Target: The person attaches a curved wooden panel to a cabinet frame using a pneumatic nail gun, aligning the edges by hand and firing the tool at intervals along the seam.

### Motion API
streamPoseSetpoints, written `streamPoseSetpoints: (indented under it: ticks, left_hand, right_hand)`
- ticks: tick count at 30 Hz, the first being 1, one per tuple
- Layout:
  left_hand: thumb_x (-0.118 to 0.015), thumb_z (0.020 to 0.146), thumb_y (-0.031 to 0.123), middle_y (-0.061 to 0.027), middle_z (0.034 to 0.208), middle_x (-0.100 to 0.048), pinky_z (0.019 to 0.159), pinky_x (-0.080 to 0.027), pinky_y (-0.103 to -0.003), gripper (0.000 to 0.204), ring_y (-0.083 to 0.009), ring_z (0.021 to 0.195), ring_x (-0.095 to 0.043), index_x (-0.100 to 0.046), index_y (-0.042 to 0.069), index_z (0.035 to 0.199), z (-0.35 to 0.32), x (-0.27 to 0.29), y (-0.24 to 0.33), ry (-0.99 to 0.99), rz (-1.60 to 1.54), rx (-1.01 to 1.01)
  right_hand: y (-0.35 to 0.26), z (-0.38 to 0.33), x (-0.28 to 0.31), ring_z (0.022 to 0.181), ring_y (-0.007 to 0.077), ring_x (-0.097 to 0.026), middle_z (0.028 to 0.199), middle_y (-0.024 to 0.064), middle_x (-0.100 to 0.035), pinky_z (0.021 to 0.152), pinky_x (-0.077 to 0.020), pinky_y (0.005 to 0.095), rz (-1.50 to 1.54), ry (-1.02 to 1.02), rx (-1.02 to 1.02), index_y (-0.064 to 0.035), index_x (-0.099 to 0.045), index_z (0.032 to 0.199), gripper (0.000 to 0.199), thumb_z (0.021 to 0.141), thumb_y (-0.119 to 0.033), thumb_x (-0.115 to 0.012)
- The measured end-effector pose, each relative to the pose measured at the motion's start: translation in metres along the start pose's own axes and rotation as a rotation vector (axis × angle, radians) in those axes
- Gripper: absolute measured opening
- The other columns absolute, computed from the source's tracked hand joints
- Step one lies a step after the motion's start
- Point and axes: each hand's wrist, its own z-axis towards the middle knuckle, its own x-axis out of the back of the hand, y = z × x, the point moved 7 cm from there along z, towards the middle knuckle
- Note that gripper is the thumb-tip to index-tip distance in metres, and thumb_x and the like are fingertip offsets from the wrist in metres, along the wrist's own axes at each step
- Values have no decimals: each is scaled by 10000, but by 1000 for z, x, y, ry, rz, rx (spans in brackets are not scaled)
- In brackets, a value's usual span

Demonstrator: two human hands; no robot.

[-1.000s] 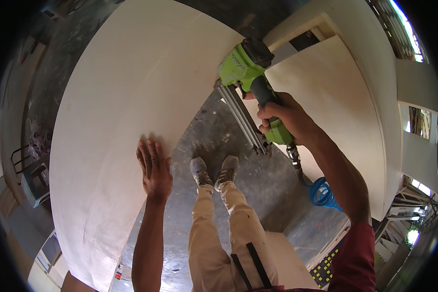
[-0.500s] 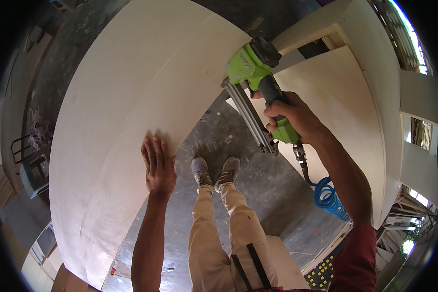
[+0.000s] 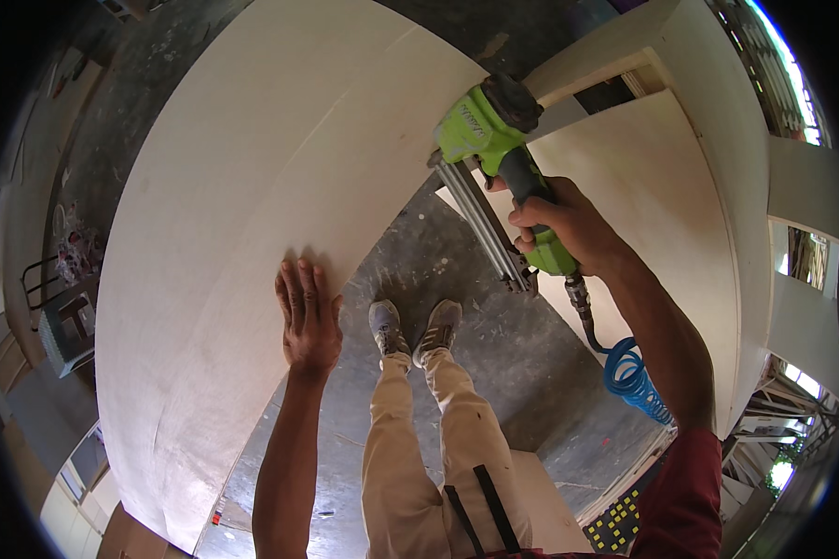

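My left hand (image 3: 309,315) lies flat, fingers together, on the near edge of a large pale plywood sheet (image 3: 252,186). My right hand (image 3: 569,224) grips the dark handle of a green pneumatic nail gun (image 3: 485,130), whose nose sits at the sheet's right edge, beside a pale wooden cabinet frame (image 3: 643,177). The gun's long metal magazine (image 3: 485,228) slants down toward me. A coiled blue air hose (image 3: 629,377) hangs from the base of the handle.
My legs in tan trousers and grey shoes (image 3: 415,326) stand on the dark concrete floor (image 3: 494,373) between the sheet and the cabinet. A stool and clutter (image 3: 65,307) lie at far left. A wooden box (image 3: 541,494) sits by my right leg.
The nail gun has moved slightly right and up along the sheet's edge. My left hand has stayed flat on the plywood in about the same spot.
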Motion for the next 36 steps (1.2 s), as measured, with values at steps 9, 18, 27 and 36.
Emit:
streamPoseSetpoints:
  ticks: [9,18,27,36]
  left_hand:
    - [-595,995,215,-261,1589,-296,1184,-292,-607,632,-486,1473,-249,-337,-55,1505,1,-3,2,-20,43,4]
    - [-588,998,216,-258,1592,-295,1190,-285,-596,627,-486,1472,-253,-338,-49,1509,1,-3,2,-7,36,4]
    - [-580,1005,222,-269,1575,-322,1181,-299,-595,596,-488,1466,-269,-372,-59,1488,5,-2,7,-9,54,3]
    - [-601,990,205,-273,1570,-329,1174,-309,-600,603,-487,1462,-281,-379,-74,1476,8,-1,10,-14,39,5]
  right_hand:
    - [3,-3,-8,618,138,-587,676,44,-573,600,-445,318,-66,-56,48,-1,-591,1295,479,860,-186,-662]
    - [8,-1,-6,608,143,-577,668,45,-571,599,-451,316,-63,-44,59,7,-584,1295,466,873,-176,-660]
    - [16,-7,-24,615,133,-584,686,44,-579,614,-460,306,-20,-127,74,30,-595,1253,428,866,-140,-655]
    - [19,-8,-40,619,118,-561,695,30,-562,617,-449,295,-61,-174,50,44,-598,1224,408,854,-122,-646]
